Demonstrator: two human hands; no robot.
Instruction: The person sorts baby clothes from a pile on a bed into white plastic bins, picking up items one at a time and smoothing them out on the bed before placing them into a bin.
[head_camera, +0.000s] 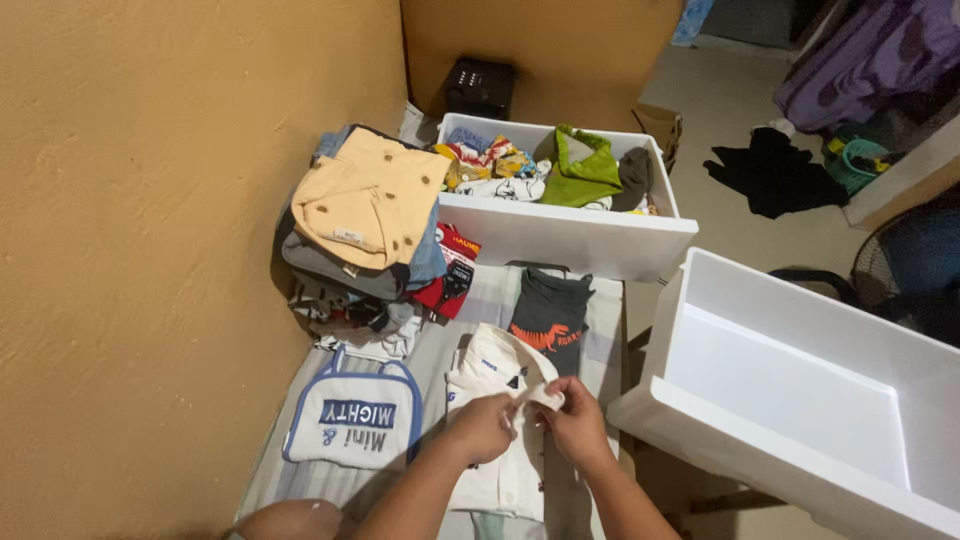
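White shirt lies flat on the striped mat right in front of you, between the small white top with blue trim on its left and the edge of the empty white drawer on its right. Your left hand and right hand meet over its middle, fingers of both pinched shut on a fold of the white cloth (collar or placket, I cannot tell which). By the look of it, you are partway through folding: this shirt is not yet folded, and the dark grey dinosaur tee just beyond it lies spread flat too. A folded stack stands against the wall, topped by a peach garment, and the far white drawer already holds several clothes. The near drawer has nothing in it.
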